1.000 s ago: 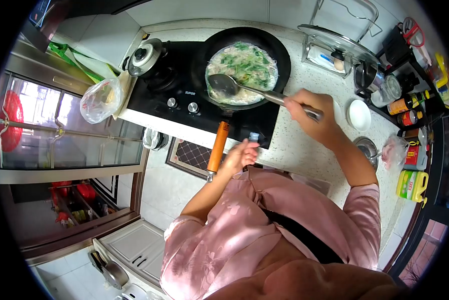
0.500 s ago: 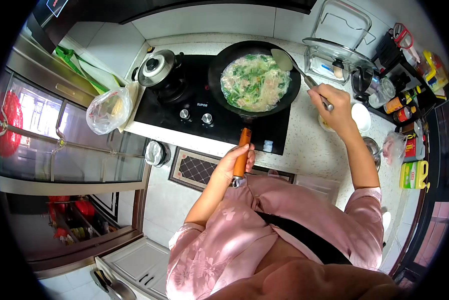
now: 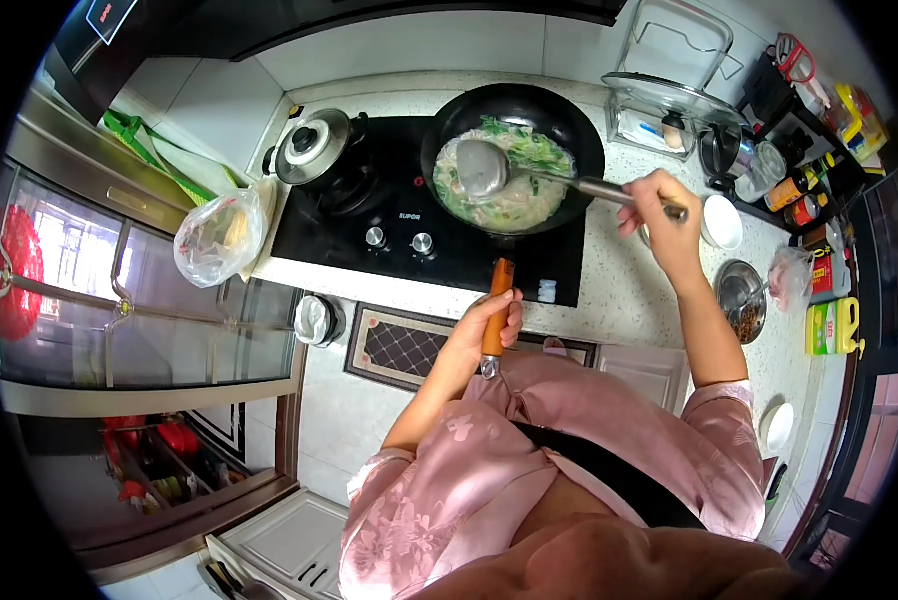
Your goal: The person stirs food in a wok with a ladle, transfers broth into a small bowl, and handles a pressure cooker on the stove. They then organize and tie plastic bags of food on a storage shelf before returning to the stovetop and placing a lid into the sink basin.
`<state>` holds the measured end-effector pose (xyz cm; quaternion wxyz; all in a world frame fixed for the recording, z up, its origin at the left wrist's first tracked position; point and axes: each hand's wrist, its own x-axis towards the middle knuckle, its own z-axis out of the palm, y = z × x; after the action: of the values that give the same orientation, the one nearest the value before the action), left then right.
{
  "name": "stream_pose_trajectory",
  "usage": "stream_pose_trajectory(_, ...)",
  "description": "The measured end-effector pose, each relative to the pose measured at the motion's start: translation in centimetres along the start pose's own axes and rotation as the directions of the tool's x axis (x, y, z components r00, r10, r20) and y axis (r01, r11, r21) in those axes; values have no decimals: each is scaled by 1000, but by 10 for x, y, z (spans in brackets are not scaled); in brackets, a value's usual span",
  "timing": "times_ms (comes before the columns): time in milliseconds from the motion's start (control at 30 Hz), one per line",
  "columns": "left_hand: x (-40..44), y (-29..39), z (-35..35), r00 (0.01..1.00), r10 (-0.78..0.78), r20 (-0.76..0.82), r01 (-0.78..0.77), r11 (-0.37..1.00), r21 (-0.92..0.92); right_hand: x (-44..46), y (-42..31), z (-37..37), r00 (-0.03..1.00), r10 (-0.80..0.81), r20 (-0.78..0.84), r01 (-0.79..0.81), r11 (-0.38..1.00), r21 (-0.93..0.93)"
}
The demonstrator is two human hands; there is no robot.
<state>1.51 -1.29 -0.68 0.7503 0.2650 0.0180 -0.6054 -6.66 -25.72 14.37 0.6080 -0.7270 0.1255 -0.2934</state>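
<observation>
A black wok (image 3: 589, 160) sits on the right side of the black gas stove (image 3: 319, 235). My left hand (image 3: 487, 325) is wrapped round its orange-brown handle (image 3: 502, 285). In the wok lies a soupy mix of green leaves and pale noodle-like strands (image 3: 524, 190). My right hand (image 3: 666, 210) grips the handle of a metal spatula (image 3: 483, 168). Its wide blade is over the left part of the food, tilted, and hides some of it; whether the edge touches the food I cannot tell.
A lidded pot (image 3: 314, 150) stands on the left burner, a plastic bag (image 3: 219, 235) at the counter's left end. Right of the wok are a glass lid (image 3: 679, 95), a white bowl (image 3: 721, 222), a metal bowl (image 3: 741, 300), sauce bottles (image 3: 787, 195) and a yellow jug (image 3: 831, 328).
The spatula blade has swung from the wok's upper right rim to the left over the food. My right hand has lowered slightly and turned, while my left hand keeps the handle.
</observation>
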Motion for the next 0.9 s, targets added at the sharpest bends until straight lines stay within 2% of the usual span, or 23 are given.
stream_pose_trajectory(33, 0, 0, 1, 1000, -4, 3, 4, 1000, 3, -4, -4, 0, 996, -34, 77, 36, 999, -24)
stream_pose_trajectory(67, -1, 0, 3, 1000, 11, -13, -11, 1000, 16, -7, -7, -3, 997, -36, 73, 38, 999, -25)
stream_pose_trajectory(133, -2, -1, 5, 999, 30, -27, -29, 999, 30, -11, -16, -9, 937, -123, 326, 225, 929, -296)
stream_pose_trajectory(267, -2, -2, 1, 999, 35, -36, -35, 999, 14, -11, -25, -18, 873, -272, 405, 444, 786, -430)
stream_pose_trajectory(467, -1, -5, 6, 998, 46, -41, -46, 999, 8, 7, -11, -40, 923, -252, 291, 374, 764, -526)
stream_pose_trajectory(633, -2, -8, 14, 995, 66, -79, -62, 997, 50, 26, 18, -33, 908, -343, 241, 419, 759, -498)
stream_pose_trajectory(733, -1, -9, 13, 995, 75, -70, -71, 996, 60, 38, 43, -19, 915, -368, 165, 402, 809, -430)
stream_pose_trajectory(833, 0, -10, 13, 995, 67, -70, -64, 997, 47, 46, 69, 5, 955, -295, 42, 295, 912, -285)
stream_pose_trajectory(900, 0, -12, 14, 995, 61, -82, -58, 998, 35, 47, 75, 16, 957, -288, 44, 290, 928, -232)
